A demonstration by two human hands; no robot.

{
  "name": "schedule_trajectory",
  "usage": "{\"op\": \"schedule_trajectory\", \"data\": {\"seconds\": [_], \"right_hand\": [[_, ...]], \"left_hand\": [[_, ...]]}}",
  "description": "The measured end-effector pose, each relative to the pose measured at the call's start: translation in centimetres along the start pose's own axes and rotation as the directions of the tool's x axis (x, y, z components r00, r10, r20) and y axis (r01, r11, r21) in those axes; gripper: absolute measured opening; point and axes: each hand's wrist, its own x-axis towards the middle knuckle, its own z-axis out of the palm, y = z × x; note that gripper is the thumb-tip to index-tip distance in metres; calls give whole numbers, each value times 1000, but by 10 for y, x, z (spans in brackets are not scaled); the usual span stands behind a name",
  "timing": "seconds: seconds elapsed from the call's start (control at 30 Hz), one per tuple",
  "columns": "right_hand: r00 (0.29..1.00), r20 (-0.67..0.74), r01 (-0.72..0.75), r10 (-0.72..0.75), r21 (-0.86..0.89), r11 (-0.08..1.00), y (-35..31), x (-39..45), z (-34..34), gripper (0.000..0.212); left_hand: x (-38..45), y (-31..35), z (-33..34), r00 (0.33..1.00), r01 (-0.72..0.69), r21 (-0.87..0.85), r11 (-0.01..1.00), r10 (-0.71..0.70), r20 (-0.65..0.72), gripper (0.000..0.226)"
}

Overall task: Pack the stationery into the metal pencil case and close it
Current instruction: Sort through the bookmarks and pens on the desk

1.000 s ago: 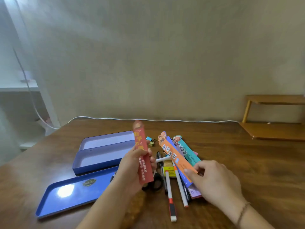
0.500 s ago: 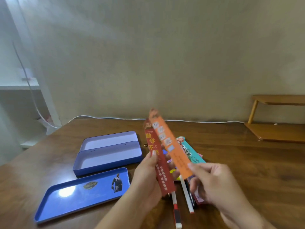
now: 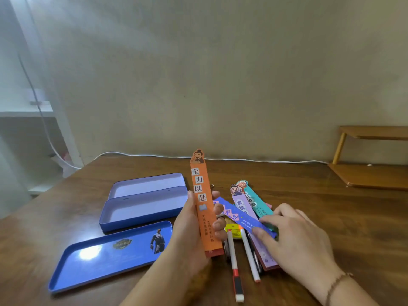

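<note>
My left hand (image 3: 194, 226) grips an orange bookmark (image 3: 202, 202) upright, with a red bookmark stacked behind it; only the red one's bottom edge shows. My right hand (image 3: 293, 237) pinches the near end of a blue bookmark (image 3: 240, 216) lying on the stationery pile. A lilac bookmark (image 3: 241, 205) and a teal bookmark (image 3: 256, 200) lie fanned beneath it. Two white marker pens (image 3: 234, 261) lie in front of the pile. The blue metal pencil case (image 3: 141, 208) stands open and empty on the left, and its tray-like lid (image 3: 99, 255) lies nearer to me.
A yellow block (image 3: 234, 231) peeks out from under the bookmarks. A wooden shelf (image 3: 373, 173) sits at the table's far right. A white cable (image 3: 265, 160) runs along the table's back edge by the wall.
The orange bookmark has passed from my right hand to my left, now stacked on the red one. My right hand has dropped to the pile and taken the blue bookmark.
</note>
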Motion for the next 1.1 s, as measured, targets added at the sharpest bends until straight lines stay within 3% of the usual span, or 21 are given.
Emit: {"op": "schedule_trajectory", "data": {"seconds": [0.07, 0.33, 0.63, 0.77, 0.83, 0.9, 0.97, 1.0, 1.1], "right_hand": [[998, 54, -29, 29, -10, 1000, -3, 1, 0, 48], [996, 3, -85, 85, 115, 990, -2, 0, -2, 25], [982, 40, -186, 182, 177, 966, 5, 1, -5, 26], [985, 8, -166, 172, 326, 931, 5, -3, -8, 21], [984, -60, -116, 166, 493, 862, 6, -5, -10, 23], [983, -84, -58, 164, 704, 707, 4, -8, -11, 23], [990, 26, -92, 136, 858, 505, -4, -11, -12, 21], [990, 87, -126, 107, 884, 449, -8, -12, -11, 21], [990, 133, -140, 50, 841, 523, -17, -16, -3, 22]], "left_hand": [[2, -1, -3, 1000, 9, -17, 1000, -8, 3, 57], [4, 0, -1, 1000, 5, -57, 998, -6, -16, 54], [4, 0, -3, 996, -7, -38, 999, 3, -88, 35], [2, 1, 0, 995, 5, -53, 999, -10, -98, 28], [3, 2, 0, 994, 9, -49, 999, -14, -107, 29], [2, 1, 0, 995, 31, -23, 999, -33, -97, 24], [0, -4, 4, 996, 66, 7, 998, -65, -64, 11], [-2, -6, 7, 995, 79, 26, 996, -78, -60, 20], [-4, -13, 12, 987, 148, 83, 985, -142, -80, 54]]}}
